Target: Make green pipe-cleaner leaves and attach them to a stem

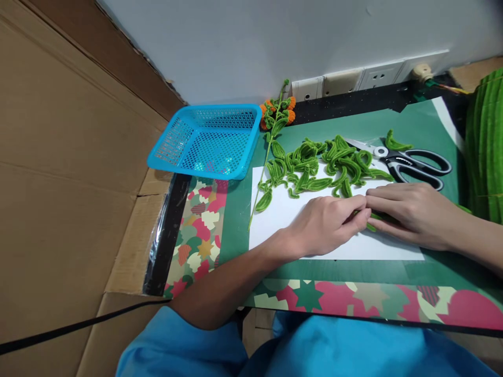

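My left hand (334, 222) and my right hand (416, 212) meet over the right part of a white sheet of paper (283, 230). Both are closed in a pinch on a green pipe cleaner (371, 227), mostly hidden under the fingers. Just beyond the fingertips lies a loose heap of bent green pipe-cleaner leaves (341, 157). Scissors (406, 159) with black and grey handles rest behind my right hand, blades pointing left. A stem with leaves and orange flowers (275, 125) lies along the paper's left side.
A blue plastic basket (239, 170) stands at the back left, by a cardboard wall (58, 157). At the right edge is a thick bundle of green pipe cleaners (487, 152). Wall sockets (379, 77) and a plug (422, 73) line the back. A patterned border (377, 298) runs along the table front.
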### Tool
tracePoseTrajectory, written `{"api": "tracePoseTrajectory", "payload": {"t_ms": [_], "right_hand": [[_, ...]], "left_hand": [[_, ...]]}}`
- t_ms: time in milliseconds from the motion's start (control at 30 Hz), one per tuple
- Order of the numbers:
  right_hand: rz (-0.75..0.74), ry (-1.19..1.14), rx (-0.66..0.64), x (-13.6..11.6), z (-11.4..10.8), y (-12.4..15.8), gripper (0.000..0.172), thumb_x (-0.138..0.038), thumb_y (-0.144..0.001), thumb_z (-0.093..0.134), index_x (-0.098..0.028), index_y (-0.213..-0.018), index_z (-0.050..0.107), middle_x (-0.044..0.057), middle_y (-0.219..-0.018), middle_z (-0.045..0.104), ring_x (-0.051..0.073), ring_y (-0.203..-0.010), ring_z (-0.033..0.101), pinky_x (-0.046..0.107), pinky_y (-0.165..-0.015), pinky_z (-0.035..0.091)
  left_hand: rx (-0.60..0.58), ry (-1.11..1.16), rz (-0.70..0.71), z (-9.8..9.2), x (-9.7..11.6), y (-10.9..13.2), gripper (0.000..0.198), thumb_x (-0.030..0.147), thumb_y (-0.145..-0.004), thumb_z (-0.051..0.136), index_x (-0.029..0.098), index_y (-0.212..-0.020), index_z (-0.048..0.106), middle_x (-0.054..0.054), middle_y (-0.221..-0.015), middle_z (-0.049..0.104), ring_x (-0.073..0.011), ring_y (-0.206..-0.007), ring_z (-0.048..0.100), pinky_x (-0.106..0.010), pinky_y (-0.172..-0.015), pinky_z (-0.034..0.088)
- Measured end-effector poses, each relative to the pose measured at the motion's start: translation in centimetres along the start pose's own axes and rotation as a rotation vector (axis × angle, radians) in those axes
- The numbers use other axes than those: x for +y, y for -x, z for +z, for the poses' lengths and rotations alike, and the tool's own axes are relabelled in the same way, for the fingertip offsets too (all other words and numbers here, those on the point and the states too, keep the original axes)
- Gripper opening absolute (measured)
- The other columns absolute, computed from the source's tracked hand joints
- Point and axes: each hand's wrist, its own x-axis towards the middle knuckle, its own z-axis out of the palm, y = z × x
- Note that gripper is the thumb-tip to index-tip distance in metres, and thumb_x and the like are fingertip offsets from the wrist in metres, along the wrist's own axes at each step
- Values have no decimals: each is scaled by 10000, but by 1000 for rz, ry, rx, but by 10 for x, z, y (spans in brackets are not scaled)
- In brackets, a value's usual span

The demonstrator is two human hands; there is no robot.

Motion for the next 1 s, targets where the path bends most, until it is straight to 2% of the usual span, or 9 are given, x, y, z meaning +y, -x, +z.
{"api": "tracePoseTrajectory", "payload": {"t_ms": [500, 667, 1000], "right_hand": [[18, -13, 8, 1, 0, 0, 259, -351, -1124, 459, -208, -1024, 650, 52, -857, 685, 218, -731, 619, 348, -676, 413], [-28, 0, 22, 2, 0, 0, 229, -324, -1116, 475, -198, -1019, 639, 61, -837, 682, 220, -709, 611, 345, -663, 394], [-49, 27, 5, 3, -1, 0, 203, -292, -1121, 469, -181, -1034, 615, 70, -852, 677, 222, -721, 612, 345, -663, 368]], "left_hand": [[-26, -16, -22, -1, 1, 0, 311, 363, -1122, 449, 209, -881, 570, 30, -751, 623, -133, -693, 567, -270, -654, 366], [-31, -12, -37, -2, 3, 0, 312, 374, -1122, 444, 210, -895, 584, 23, -763, 643, -141, -707, 586, -268, -661, 367], [-18, 6, -27, -1, 2, 0, 316, 363, -1118, 454, 208, -861, 554, 33, -740, 603, -132, -688, 553, -265, -655, 347]]}}
